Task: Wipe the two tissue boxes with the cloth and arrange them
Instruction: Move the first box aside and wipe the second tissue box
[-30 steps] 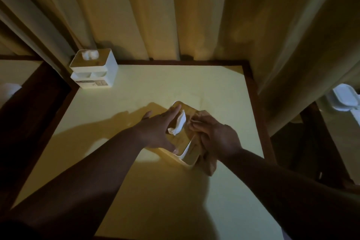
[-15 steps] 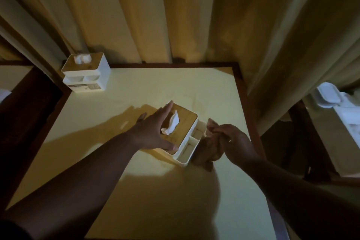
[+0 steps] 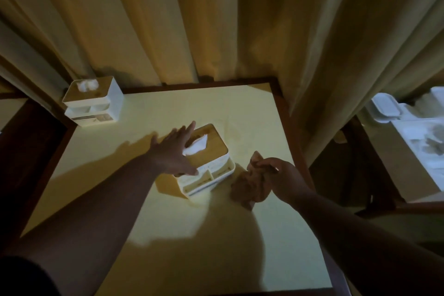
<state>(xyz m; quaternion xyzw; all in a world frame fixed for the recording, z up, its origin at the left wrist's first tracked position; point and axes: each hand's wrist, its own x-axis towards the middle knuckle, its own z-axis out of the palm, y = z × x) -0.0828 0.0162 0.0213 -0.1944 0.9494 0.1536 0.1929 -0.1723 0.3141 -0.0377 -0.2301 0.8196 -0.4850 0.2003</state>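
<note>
Heavy cream-yellow pleated curtains [image 3: 216,19] hang behind and to the right of the work area. Below them stands a square table with a pale yellow top and dark wooden border [image 3: 168,235], dimly lit and crossed by shadows of both arms.

Two tissue boxes are on the table, well apart. The far white plastic tissue box with a wood-toned lid and open front compartments [image 3: 93,103] stands in the rear left corner, a tissue showing at its slot, no hand near it. The near white plastic tissue box with a bamboo-coloured lid [image 3: 209,161] sits at mid-table, turned at an angle, a white tissue protruding from its lid and its front compartments facing the person.

The left hand [image 3: 174,151] lies along the near box's left side, fingers straight and spread, thumb touching the front corner; it braces the box and grasps nothing. The right hand [image 3: 278,175] is just right of that box, fingers curled round a crumpled brown cloth [image 3: 247,185], which hangs bunched from the grip and is apart from the box.

Assessment: the step in hand appears to be wiping the near box, with the cloth off its surface at this instant. The next move calls for bringing the cloth to an unwiped face, probably the right side or front compartments, while the left hand steadies the box. The protruding tissue risks being snagged. The far box remains to be dealt with, and final arrangement is outstanding.
</note>
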